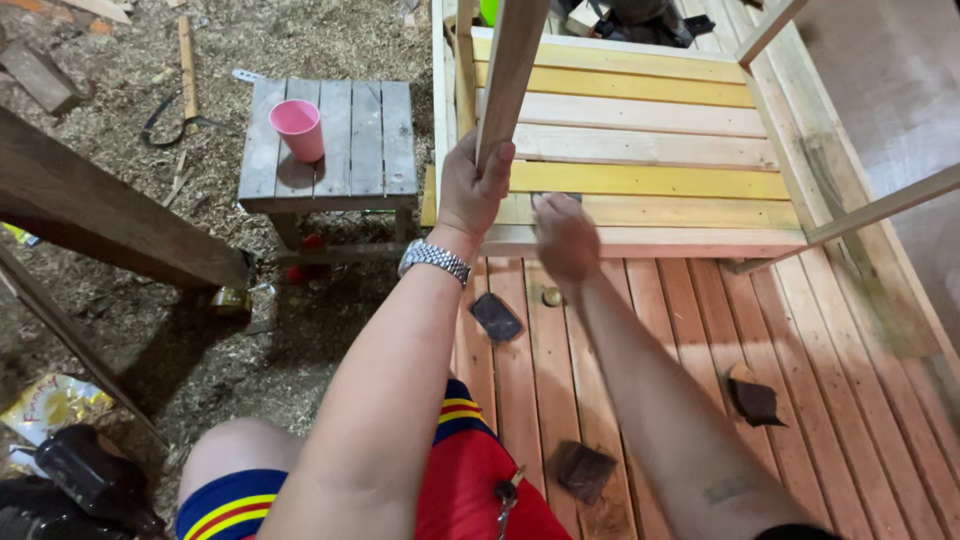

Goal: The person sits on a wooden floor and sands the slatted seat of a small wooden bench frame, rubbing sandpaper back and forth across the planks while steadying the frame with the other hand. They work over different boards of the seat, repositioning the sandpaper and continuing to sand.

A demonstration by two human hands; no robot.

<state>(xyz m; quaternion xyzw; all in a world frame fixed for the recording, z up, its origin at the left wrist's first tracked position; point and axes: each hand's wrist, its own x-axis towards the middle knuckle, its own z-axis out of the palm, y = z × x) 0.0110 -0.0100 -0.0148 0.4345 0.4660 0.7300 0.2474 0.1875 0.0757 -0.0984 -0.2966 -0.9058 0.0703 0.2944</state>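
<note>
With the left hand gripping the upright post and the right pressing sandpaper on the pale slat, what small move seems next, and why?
Probably a short sanding stroke along the slat: the right hand is blurred and presses a dark piece of sandpaper flat on it, while the left hand steadies the post.

Pink cup on grey slatted stool (sawdust below)

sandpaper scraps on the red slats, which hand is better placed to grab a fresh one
Probably the right hand. It is pressing a small pad on the pale slats, with the nearest sandpaper scrap just below it, while the left hand is wrapped around the upright post.
</note>
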